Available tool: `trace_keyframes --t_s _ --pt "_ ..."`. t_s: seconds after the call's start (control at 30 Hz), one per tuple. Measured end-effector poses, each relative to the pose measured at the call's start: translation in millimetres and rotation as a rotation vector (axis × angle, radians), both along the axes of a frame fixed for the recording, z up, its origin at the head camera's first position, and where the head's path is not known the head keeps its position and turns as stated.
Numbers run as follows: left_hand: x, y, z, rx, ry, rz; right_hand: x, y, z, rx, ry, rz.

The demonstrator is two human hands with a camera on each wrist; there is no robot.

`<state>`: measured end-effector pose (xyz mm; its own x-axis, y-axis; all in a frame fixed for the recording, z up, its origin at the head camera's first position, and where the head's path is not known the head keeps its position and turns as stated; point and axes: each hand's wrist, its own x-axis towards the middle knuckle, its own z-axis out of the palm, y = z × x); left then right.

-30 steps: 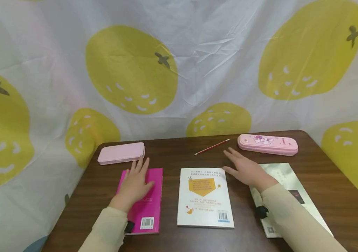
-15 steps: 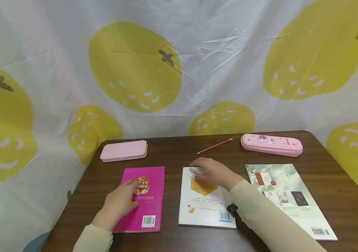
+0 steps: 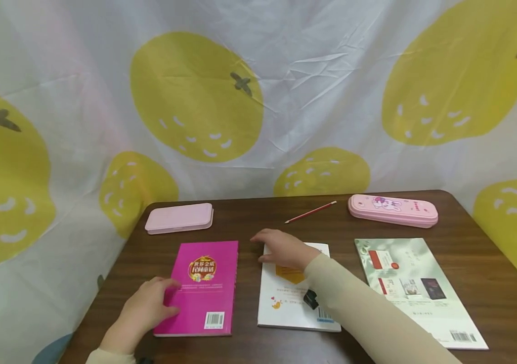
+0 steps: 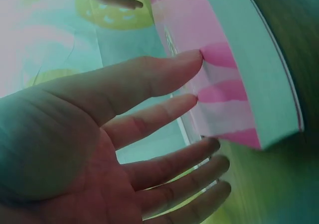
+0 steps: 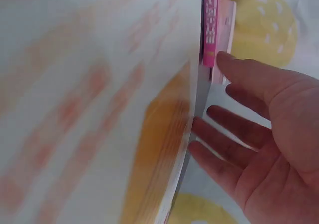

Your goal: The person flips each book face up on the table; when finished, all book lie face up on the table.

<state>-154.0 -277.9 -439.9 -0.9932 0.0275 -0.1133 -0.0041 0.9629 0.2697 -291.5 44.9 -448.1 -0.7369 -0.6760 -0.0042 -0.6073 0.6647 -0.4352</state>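
A magenta book (image 3: 215, 298) with a round red-and-gold emblem lies flat at the left of the table. My left hand (image 3: 142, 308) hovers at its left side, thumb and fingers apart and reaching over the cover. In the left wrist view the fingertips come right up to the book's pink-striped cover (image 4: 214, 79), with nothing between them. A white book (image 3: 281, 313) with an orange panel lies in the middle. Over its top part is my right hand (image 3: 286, 248), the fingers loosely bent past its upper left corner. The right wrist view shows those fingers (image 5: 224, 139) beside the book's edge.
A pale green book (image 3: 422, 268) lies at the right. Along the back are a plain pink case (image 3: 180, 217), a red pencil (image 3: 310, 212) and a pink rabbit-print pencil case (image 3: 392, 210). A lemon-print curtain (image 3: 313, 101) hangs behind the dark wooden table (image 3: 249, 217).
My right hand has swept left from beside the green book to above the white one. My left hand has drawn back toward the magenta book's lower left, uncovering its emblem.
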Motion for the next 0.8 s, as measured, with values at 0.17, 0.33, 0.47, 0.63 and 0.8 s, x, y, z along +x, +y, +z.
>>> trace_keyframes --t_s 0.17,0.33,0.47,0.63,0.8 --pt "2.5 -9.9 1.9 0.049 -0.037 -0.016 -3.1 -19.5 0.6 0.019 -0.025 0.027" --pt "5.3 -19.2 0.8 0.089 -0.084 -0.02 -6.9 -36.9 2.2 0.035 -0.025 0.039" --pt "9.5 -26.8 -3.2 0.148 -0.096 -0.046 -9.4 -45.9 4.7 0.053 -0.012 0.066" --pt "16.3 -41.7 -5.9 0.275 -0.11 -0.17 -12.1 -51.9 5.9 0.104 0.008 0.076" --pt "19.0 -52.2 -6.1 0.364 -0.168 -0.249 -14.6 -57.8 4.3 0.093 0.02 0.07"
